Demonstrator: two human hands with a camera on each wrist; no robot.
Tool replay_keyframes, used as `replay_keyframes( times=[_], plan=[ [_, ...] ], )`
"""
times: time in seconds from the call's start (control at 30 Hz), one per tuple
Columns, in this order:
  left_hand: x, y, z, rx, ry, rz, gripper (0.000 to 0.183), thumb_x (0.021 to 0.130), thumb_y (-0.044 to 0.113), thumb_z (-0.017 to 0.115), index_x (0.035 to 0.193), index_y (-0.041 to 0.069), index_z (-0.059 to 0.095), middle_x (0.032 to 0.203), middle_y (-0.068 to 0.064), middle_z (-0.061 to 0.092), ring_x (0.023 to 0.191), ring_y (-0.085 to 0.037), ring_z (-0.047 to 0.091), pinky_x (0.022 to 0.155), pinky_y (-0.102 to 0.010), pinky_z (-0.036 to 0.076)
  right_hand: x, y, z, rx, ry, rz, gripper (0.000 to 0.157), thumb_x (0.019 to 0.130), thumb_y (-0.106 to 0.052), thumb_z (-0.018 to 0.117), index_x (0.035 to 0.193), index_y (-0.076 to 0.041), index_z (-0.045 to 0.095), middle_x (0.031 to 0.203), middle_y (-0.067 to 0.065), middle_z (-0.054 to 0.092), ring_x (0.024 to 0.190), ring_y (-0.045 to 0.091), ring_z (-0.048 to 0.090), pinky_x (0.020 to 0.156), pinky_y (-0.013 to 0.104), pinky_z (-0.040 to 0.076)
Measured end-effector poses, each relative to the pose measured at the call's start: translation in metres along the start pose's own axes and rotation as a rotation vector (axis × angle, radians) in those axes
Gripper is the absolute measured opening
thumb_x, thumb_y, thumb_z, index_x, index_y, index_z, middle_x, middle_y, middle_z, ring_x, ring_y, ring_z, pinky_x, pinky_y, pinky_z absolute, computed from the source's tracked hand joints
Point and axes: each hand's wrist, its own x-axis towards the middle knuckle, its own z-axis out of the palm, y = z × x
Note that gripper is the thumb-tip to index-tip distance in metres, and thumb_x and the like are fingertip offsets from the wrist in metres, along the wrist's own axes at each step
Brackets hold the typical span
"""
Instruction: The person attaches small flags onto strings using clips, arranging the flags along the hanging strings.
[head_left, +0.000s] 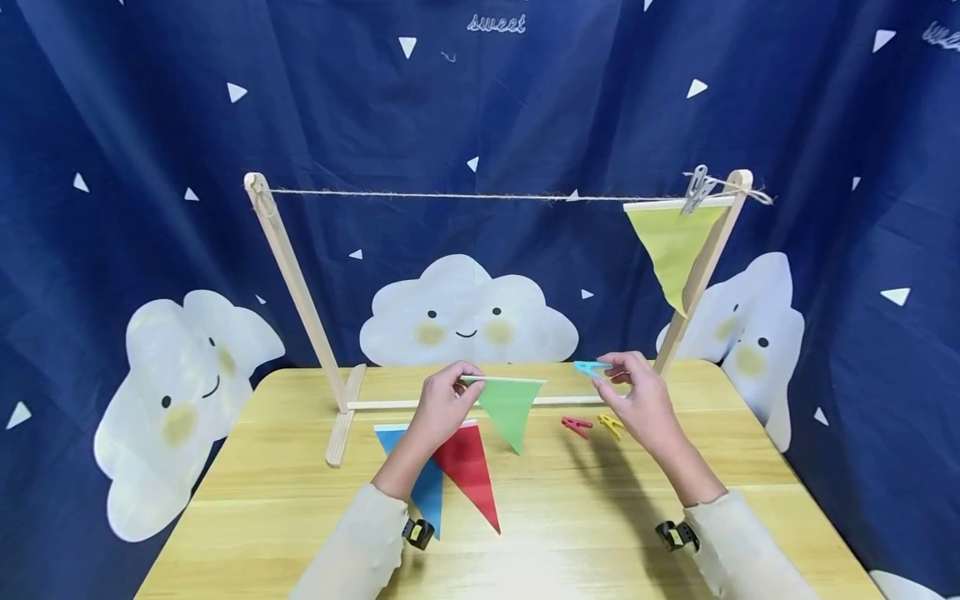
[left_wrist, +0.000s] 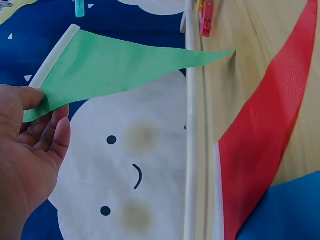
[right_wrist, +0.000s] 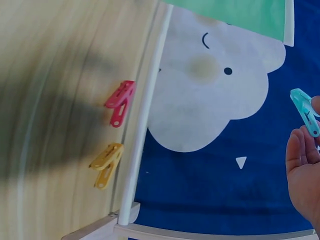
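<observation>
My left hand [head_left: 447,402] pinches the white-edged top corner of a green triangular pennant [head_left: 513,410], whose point hangs downward above the table. In the left wrist view the thumb and fingers grip the end of its white band. To the right, my right hand [head_left: 637,396] holds a light-blue clothespin [head_left: 591,367] by one end between thumb and fingers. A red pennant [head_left: 468,467] and a blue pennant [head_left: 429,496] lie overlapping on the table below the left forearm. A red clothespin [right_wrist: 120,102] and a yellow clothespin [right_wrist: 106,165] lie on the table below the right hand.
A wooden frame with a left post [head_left: 296,283] and a right post [head_left: 708,258] carries a stretched string [head_left: 450,195]. From its right end hangs a yellow pennant [head_left: 678,246], held by a grey clothespin [head_left: 699,188]. A bottom bar [head_left: 390,405] crosses the wooden table [head_left: 255,500].
</observation>
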Motion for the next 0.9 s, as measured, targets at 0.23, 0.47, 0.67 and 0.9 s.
replay_keyframes(
  times=[0.23, 0.47, 0.67, 0.9],
  plan=[
    [0.005, 0.005, 0.001, -0.016, 0.013, -0.015, 0.006, 0.097, 0.011, 0.072, 0.103, 0.012, 0.072, 0.1, -0.003, 0.074, 0.08, -0.015, 0.062, 0.074, -0.025, 0.054, 0.007, -0.005, -0.003, 0.013, 0.011, 0.013, 0.028, 0.087, -0.001, 0.079, 0.113, -0.001, 0.068, 0.102, 0.013, 0.064, 0.089, 0.022, 0.065, 0.081, 0.008, 0.049],
    [0.008, 0.009, 0.001, -0.021, 0.026, -0.001, 0.008, 0.096, 0.011, 0.074, 0.103, 0.012, 0.074, 0.101, -0.004, 0.074, 0.082, -0.016, 0.064, 0.074, -0.026, 0.055, 0.016, -0.008, -0.007, 0.019, 0.045, -0.033, 0.028, 0.085, 0.004, 0.08, 0.11, 0.001, 0.068, 0.099, 0.016, 0.065, 0.085, 0.026, 0.064, 0.079, 0.004, 0.046],
    [0.012, 0.014, -0.001, -0.031, 0.043, 0.027, 0.007, 0.095, 0.009, 0.074, 0.102, 0.011, 0.074, 0.098, -0.004, 0.074, 0.082, -0.017, 0.065, 0.075, -0.025, 0.055, 0.022, -0.014, -0.013, 0.018, 0.039, -0.048, 0.029, 0.085, 0.002, 0.081, 0.111, 0.0, 0.068, 0.102, 0.015, 0.066, 0.089, 0.026, 0.066, 0.081, 0.007, 0.049],
    [0.019, 0.021, -0.004, -0.021, 0.031, 0.047, 0.008, 0.094, 0.008, 0.075, 0.101, 0.01, 0.074, 0.1, -0.005, 0.075, 0.081, -0.018, 0.065, 0.075, -0.025, 0.055, 0.03, -0.022, -0.019, 0.045, 0.076, -0.055, 0.031, 0.084, 0.003, 0.082, 0.112, 0.001, 0.07, 0.103, 0.013, 0.068, 0.089, 0.018, 0.065, 0.082, 0.006, 0.051]
  ],
)
